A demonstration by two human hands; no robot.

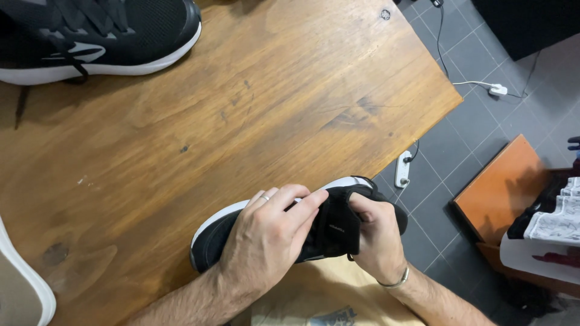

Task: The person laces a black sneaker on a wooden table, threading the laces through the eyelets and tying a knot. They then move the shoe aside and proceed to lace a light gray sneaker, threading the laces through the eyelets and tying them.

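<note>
Wooden table [241, 121], second sneaker [96, 36] far corner.

Both hands [314, 232] on blk sneaker [329, 232], table edge [386, 163]

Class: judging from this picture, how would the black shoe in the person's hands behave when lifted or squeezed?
The black shoe probably flexes: its tongue bends under the left hand and right hand. It looks light, held at the table edge. Its flat white sole suggests it won't roll.

A second black sneaker [99, 37] lies on the wooden table [241, 121]; a power strip [403, 169] sits on the floor.
</note>
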